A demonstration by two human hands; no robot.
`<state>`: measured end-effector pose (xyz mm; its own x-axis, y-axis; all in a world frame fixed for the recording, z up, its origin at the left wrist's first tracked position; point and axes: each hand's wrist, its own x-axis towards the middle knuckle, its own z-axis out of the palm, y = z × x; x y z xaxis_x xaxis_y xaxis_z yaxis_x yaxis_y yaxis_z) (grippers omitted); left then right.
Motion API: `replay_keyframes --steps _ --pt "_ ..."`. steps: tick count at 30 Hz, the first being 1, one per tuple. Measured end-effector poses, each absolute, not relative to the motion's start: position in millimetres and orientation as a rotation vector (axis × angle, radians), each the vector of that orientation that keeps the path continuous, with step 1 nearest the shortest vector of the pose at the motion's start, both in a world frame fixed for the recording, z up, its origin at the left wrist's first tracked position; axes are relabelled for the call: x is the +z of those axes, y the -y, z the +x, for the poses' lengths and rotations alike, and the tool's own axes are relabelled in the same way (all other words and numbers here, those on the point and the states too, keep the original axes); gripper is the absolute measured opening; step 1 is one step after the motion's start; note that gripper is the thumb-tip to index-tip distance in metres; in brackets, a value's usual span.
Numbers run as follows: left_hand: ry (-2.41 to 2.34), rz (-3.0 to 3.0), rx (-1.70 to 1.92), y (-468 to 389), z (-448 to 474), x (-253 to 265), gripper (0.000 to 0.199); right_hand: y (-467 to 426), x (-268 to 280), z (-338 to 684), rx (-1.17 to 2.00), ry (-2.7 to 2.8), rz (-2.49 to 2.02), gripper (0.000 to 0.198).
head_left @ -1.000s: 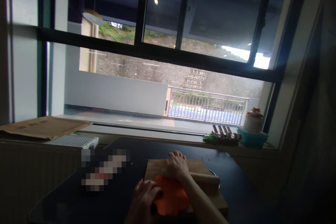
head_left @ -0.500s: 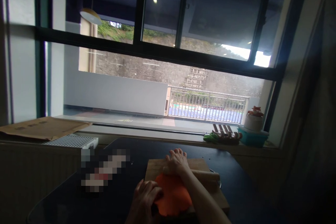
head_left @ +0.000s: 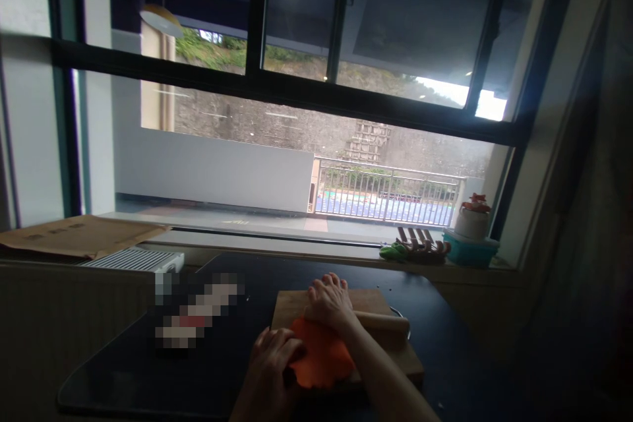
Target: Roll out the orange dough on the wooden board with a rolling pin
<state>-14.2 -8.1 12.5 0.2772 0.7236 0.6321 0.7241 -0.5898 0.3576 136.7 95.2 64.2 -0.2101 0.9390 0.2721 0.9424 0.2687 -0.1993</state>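
Note:
An orange sheet like rolled-out dough or clay (head_left: 322, 355), ragged at its near edge, lies on a wooden board (head_left: 291, 302). My left hand (head_left: 277, 349) is at the sheet's left side, its fingers curled in on that edge. Over a wooden rolling pin (head_left: 383, 324) lies my right hand (head_left: 329, 300), with its fingers bent together across the far side. The pin's right end shows beyond my wrist, while its left part is hidden by the hand. My right forearm crosses the sheet's right side and the board.
Around the board is a dark table (head_left: 237, 356). A blurred-out item (head_left: 198, 316) lies to the left. The windowsill beyond carries a brown slatted thing (head_left: 420, 247) and a teal box (head_left: 469, 248). A brown paper envelope (head_left: 84, 235) lies at far left, by a radiator (head_left: 133, 264).
The whole view has shifted slightly. Both hands keep nearly the same places on the sheet and the rolling pin; the bit of pin left of my right hand no longer shows clearly.

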Motion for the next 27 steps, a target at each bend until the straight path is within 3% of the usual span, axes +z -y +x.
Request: replay_keyframes --steps 27 --pt "1.523 -2.538 -1.211 18.4 -10.1 24.7 0.025 -65.9 58.1 135.3 0.079 2.28 -1.687 0.045"
